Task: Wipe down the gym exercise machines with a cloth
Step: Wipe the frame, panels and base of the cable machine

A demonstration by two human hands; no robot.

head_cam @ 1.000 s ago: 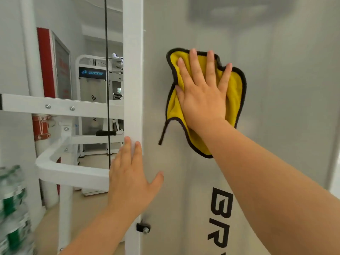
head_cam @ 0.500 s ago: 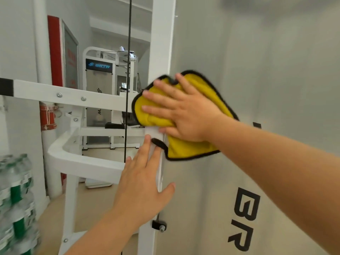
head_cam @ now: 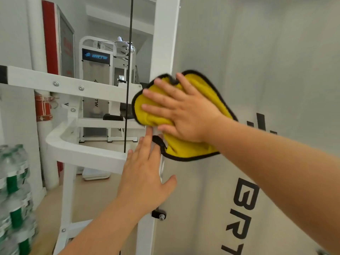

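A yellow cloth [head_cam: 185, 148] with a black edge lies flat against the machine's white upright post [head_cam: 165, 43] and its grey panel [head_cam: 257, 61]. My right hand [head_cam: 185, 113] presses it there with straight, spread fingers pointing left. The cloth's left end overlaps the post's edge. Just below, my left hand [head_cam: 145, 173] rests flat on the same post, fingers straight and pointing up, fingertips close to the cloth's black loop.
A white frame [head_cam: 81, 150] with bolted crossbars juts left from the post, and a thin black cable [head_cam: 128, 70] hangs beside it. Stacked water bottles [head_cam: 14, 199] stand at lower left. Another white machine [head_cam: 99, 70] is behind. A black bolt [head_cam: 159, 215] sticks out low on the post.
My right hand has swept the cloth from high on the grey panel down and left onto the post's edge. My left hand has stayed on the post.
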